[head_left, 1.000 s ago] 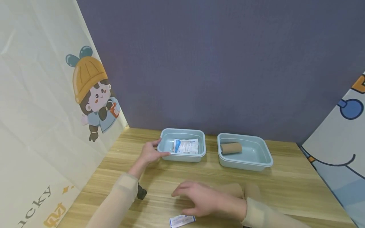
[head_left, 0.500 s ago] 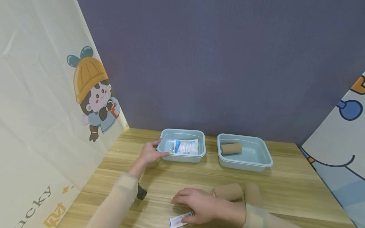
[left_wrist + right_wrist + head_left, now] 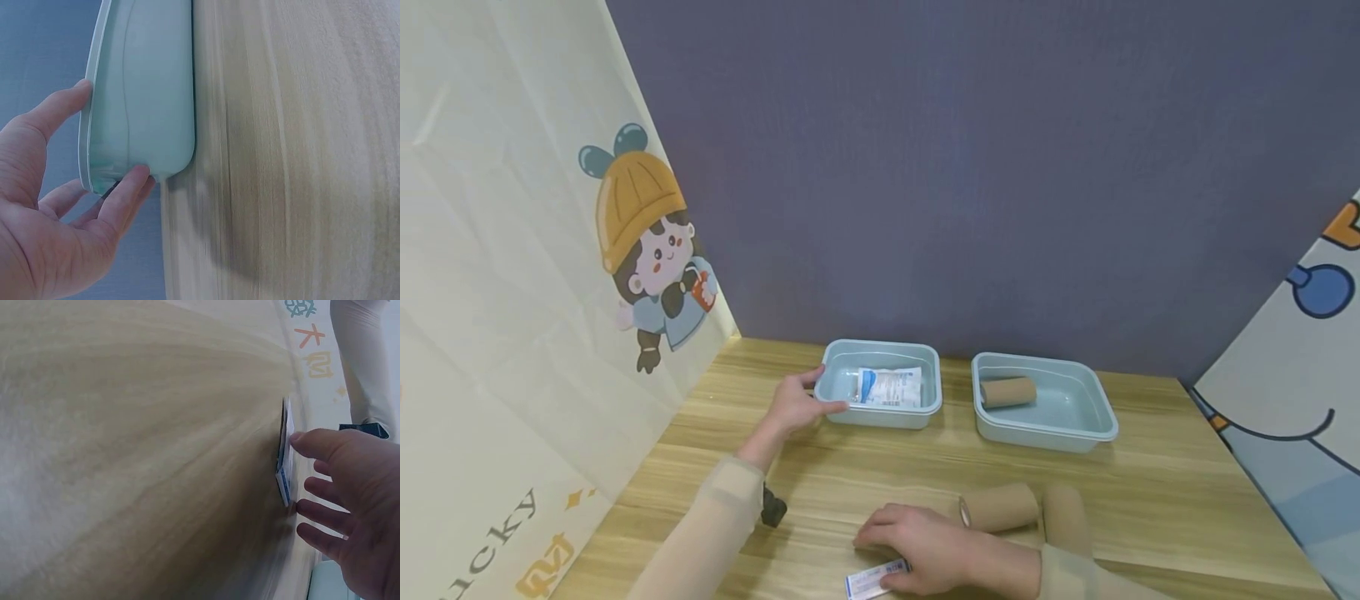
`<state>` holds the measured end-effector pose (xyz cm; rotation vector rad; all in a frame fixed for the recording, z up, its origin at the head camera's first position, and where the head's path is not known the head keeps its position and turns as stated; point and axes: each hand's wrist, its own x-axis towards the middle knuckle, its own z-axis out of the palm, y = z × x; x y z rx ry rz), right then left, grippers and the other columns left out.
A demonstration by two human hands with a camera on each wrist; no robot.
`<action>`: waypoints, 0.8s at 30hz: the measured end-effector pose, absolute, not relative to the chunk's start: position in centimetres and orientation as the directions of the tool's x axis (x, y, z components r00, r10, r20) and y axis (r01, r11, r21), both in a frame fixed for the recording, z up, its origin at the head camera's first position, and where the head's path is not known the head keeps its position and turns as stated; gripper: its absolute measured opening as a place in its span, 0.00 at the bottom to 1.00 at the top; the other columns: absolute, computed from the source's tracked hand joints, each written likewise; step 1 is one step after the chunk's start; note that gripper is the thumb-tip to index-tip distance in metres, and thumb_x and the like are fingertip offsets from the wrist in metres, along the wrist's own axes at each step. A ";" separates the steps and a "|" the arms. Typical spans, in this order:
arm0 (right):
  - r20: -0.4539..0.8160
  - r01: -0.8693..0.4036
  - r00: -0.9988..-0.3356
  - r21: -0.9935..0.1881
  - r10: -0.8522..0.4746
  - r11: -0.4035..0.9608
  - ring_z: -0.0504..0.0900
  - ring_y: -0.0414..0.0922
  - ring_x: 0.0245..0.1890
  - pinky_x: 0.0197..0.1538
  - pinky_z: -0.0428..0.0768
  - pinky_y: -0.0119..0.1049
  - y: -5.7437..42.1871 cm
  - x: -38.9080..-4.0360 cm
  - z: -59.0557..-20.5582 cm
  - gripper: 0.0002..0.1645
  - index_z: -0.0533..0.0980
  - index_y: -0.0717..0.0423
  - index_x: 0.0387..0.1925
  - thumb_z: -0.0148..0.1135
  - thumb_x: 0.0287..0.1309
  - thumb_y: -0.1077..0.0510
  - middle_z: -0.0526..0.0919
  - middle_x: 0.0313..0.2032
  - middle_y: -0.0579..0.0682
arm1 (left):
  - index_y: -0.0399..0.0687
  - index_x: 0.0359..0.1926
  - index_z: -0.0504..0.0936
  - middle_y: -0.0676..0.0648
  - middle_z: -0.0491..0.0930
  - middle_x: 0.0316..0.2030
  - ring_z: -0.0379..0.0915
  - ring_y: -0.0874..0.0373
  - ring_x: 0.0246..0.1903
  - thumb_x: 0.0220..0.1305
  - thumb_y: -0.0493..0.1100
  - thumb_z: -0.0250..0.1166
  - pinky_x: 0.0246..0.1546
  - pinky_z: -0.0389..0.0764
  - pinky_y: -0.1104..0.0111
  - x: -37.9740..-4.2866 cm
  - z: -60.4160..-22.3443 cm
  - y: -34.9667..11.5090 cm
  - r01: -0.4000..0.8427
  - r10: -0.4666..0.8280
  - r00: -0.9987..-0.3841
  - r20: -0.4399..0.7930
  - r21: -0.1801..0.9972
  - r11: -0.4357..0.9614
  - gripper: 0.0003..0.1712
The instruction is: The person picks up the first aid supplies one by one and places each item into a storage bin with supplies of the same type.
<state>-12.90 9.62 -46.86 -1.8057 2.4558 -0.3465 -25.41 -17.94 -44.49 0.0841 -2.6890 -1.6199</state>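
Observation:
My left hand (image 3: 795,404) holds the left corner of a pale blue plastic tub (image 3: 880,418). In the left wrist view the thumb lies against the long rim and the other fingers touch the end wall. Inside that tub lies a white and blue packet (image 3: 891,386). My right hand (image 3: 928,550) is low over the wooden table, its thumb touching a small flat white and blue box (image 3: 863,582). The right wrist view has the box (image 3: 285,453) nearly edge-on, with the other fingers (image 3: 325,515) loosely spread past its end.
A second pale blue tub (image 3: 1045,435) stands to the right with a brown cardboard tube (image 3: 1009,392) in it. Two more tubes, one lying crosswise (image 3: 1000,507) and one lengthwise (image 3: 1066,517), are beside my right forearm. A dark wall (image 3: 955,183) closes off the table's back.
My right hand has come down and slightly nearer to me, and its thumb now overlaps the small box. The left hand and both tubs stay where they were.

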 end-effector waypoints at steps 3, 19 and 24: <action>0.076 -0.934 -0.308 -0.216 -0.949 0.286 0.80 0.32 0.60 0.63 0.80 0.25 9.6 -12.9 -47.0 0.28 0.80 0.45 0.65 0.73 0.66 0.47 0.84 0.60 0.38 | 0.39 0.76 0.70 0.29 0.75 0.70 0.77 0.36 0.65 0.48 0.47 0.87 0.67 0.80 0.49 -25.4 -44.5 -17.9 -0.050 -0.050 -0.998 -0.030 0.883 0.467 0.57; 0.119 -0.957 -0.249 -0.185 -0.961 0.225 0.80 0.29 0.53 0.57 0.76 0.16 9.3 -12.2 -47.4 0.24 0.83 0.46 0.60 0.71 0.68 0.42 0.85 0.52 0.37 | 0.39 0.76 0.69 0.29 0.76 0.69 0.78 0.37 0.63 0.50 0.45 0.86 0.65 0.81 0.50 -25.5 -44.5 -17.8 -0.054 -0.053 -0.998 -0.033 0.886 0.461 0.55; 0.120 -0.961 -0.240 -0.172 -0.963 0.218 0.79 0.26 0.49 0.54 0.74 0.13 9.1 -12.1 -47.4 0.21 0.85 0.45 0.57 0.74 0.65 0.45 0.85 0.48 0.35 | 0.39 0.77 0.69 0.29 0.76 0.68 0.78 0.38 0.62 0.50 0.46 0.86 0.62 0.83 0.53 -25.5 -44.6 -17.9 -0.045 -0.042 -0.999 -0.029 0.881 0.470 0.56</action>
